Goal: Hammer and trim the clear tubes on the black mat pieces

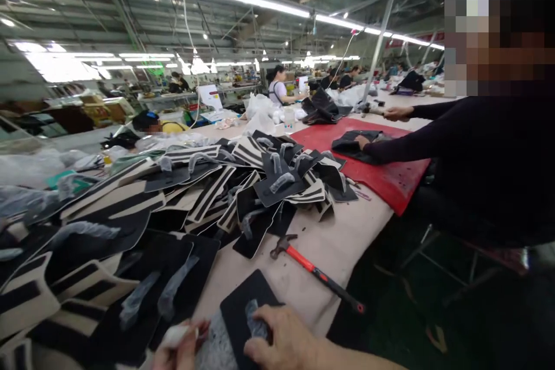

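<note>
At the bottom edge, my right hand (pixel 288 335) curls its thumb and fingers around a plastic-wrapped handle (pixel 252 318) fixed to a black flat panel (pixel 243 295). My left hand (pixel 182 350), partly cut off by the frame, is closed beside that panel. Something white (pixel 176 335) shows at its fingers, too blurred to tell whether it is held or worn. Between both hands lies a grey, crinkled surface (pixel 217 341). A claw hammer (pixel 312 269) with a red and black grip rests on the table beyond my right hand.
A large heap of black panels (pixel 277 182) with wrapped handles and striped cream backs covers the table's left and middle. Along the right runs the table's edge (pixel 368 248). A co-worker in a dark sleeve (pixel 407 147) handles a black piece (pixel 347 141) on a red mat (pixel 390 179).
</note>
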A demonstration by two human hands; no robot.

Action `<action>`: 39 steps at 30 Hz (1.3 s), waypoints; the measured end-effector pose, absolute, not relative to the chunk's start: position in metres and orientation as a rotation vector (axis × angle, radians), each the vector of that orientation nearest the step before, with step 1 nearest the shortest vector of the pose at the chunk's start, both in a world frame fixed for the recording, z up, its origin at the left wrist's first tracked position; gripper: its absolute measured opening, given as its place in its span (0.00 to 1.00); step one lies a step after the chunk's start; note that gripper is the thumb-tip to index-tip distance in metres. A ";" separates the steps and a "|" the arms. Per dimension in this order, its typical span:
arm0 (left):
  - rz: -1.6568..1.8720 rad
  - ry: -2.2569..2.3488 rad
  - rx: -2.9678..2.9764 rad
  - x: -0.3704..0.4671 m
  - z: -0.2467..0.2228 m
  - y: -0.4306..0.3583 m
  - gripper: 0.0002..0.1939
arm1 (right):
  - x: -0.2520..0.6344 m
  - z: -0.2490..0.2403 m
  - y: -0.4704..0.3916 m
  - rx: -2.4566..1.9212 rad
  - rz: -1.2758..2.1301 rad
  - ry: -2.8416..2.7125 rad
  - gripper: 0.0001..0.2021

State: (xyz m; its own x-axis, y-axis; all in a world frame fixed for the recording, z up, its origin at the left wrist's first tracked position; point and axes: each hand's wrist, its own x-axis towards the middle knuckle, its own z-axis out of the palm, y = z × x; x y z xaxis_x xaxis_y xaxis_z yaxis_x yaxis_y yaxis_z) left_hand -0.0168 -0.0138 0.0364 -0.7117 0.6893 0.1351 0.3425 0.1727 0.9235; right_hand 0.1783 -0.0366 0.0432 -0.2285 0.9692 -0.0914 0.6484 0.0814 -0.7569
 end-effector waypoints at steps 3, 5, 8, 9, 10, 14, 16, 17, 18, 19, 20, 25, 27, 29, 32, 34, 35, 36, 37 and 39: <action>1.471 1.769 1.018 -0.004 0.045 -0.008 0.25 | 0.183 0.048 -0.040 -1.423 0.894 -1.996 0.16; 1.509 1.607 1.036 0.004 0.042 0.000 0.23 | 0.186 0.044 -0.037 -1.327 0.880 -2.051 0.17; 1.521 1.474 1.008 0.013 0.030 0.013 0.19 | 0.190 0.034 -0.032 -1.282 0.890 -2.147 0.26; 1.523 1.442 0.997 0.016 0.025 0.016 0.19 | 0.191 0.030 -0.032 -1.271 0.878 -2.170 0.27; 1.522 1.414 0.992 0.019 0.022 0.019 0.19 | 0.192 0.028 -0.033 -1.260 0.856 -2.184 0.28; 1.448 1.320 1.024 0.026 0.010 0.022 0.20 | 0.193 0.023 -0.038 -1.258 0.779 -2.190 0.23; 1.418 1.280 1.034 0.027 0.003 0.022 0.20 | 0.192 0.023 -0.037 -1.269 0.769 -2.189 0.21; 1.415 1.264 1.028 0.027 0.000 0.021 0.20 | 0.192 0.023 -0.037 -1.274 0.769 -2.187 0.21; 1.418 1.253 1.017 0.027 -0.003 0.021 0.20 | 0.192 0.023 -0.036 -1.278 0.771 -2.181 0.20; 1.425 1.248 1.002 0.027 -0.006 0.020 0.20 | 0.192 0.023 -0.035 -1.283 0.777 -2.173 0.20; 1.430 1.248 0.990 0.026 -0.007 0.019 0.20 | 0.192 0.023 -0.035 -1.287 0.786 -2.166 0.20; 1.395 1.300 0.981 0.025 -0.008 0.018 0.22 | 0.193 0.024 -0.035 -1.275 0.813 -2.153 0.18; 1.388 1.303 0.978 0.025 -0.007 0.018 0.22 | 0.194 0.024 -0.034 -1.272 0.819 -2.150 0.18; 1.386 1.293 0.981 0.026 -0.007 0.019 0.22 | 0.194 0.024 -0.034 -1.275 0.818 -2.142 0.18; 1.380 1.289 0.994 0.027 -0.005 0.019 0.21 | 0.194 0.022 -0.034 -1.273 0.811 -2.135 0.18; 1.376 1.308 1.014 0.028 -0.004 0.019 0.21 | 0.194 0.021 -0.034 -1.274 0.814 -2.137 0.17; 1.371 1.326 1.036 0.028 -0.003 0.018 0.21 | 0.193 0.020 -0.035 -1.274 0.822 -2.138 0.18; 1.364 1.353 1.070 0.029 -0.002 0.018 0.20 | 0.193 0.019 -0.035 -1.276 0.831 -2.137 0.18; 1.356 1.383 1.116 0.029 -0.001 0.018 0.19 | 0.193 0.019 -0.036 -1.279 0.842 -2.133 0.18; 1.340 1.438 1.240 0.030 -0.001 0.017 0.16 | 0.195 0.020 -0.035 -1.252 0.881 -2.127 0.21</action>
